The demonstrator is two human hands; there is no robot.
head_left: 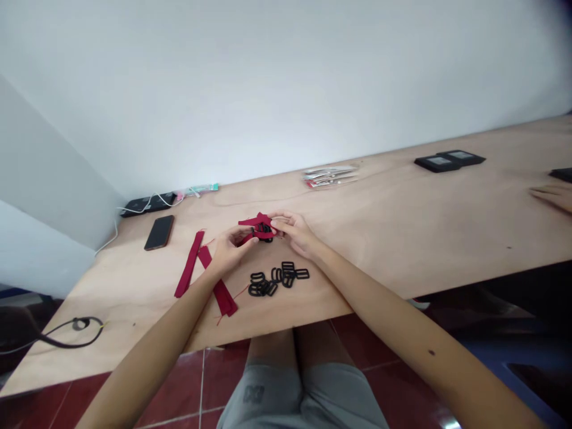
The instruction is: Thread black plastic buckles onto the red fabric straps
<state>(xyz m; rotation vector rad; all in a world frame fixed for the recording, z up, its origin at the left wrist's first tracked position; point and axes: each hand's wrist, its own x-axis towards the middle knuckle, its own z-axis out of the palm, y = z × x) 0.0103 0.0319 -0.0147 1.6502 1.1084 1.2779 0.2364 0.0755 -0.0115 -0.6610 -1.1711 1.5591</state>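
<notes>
Both hands meet over the wooden table around a red fabric strip (261,220) with black buckles (267,232) at it. My left hand (232,247) is closed on the strip's left part, thumb stretched toward the buckles. My right hand (292,231) pinches the strip's right end. Whether a buckle is threaded on the strip is too small to tell. Nearer the table's front edge lies a loose pile of black slide buckles (277,279). Left of it, partly behind my left forearm, are more red strips (218,283), and another red strip (190,264) lies further left.
A phone (159,232), black boxes with a white cable (149,204) and a black cable (75,333) are on the left. Plastic packets (330,176) lie near the wall. Two black boxes (449,160) and another person's hand (554,195) are on the right.
</notes>
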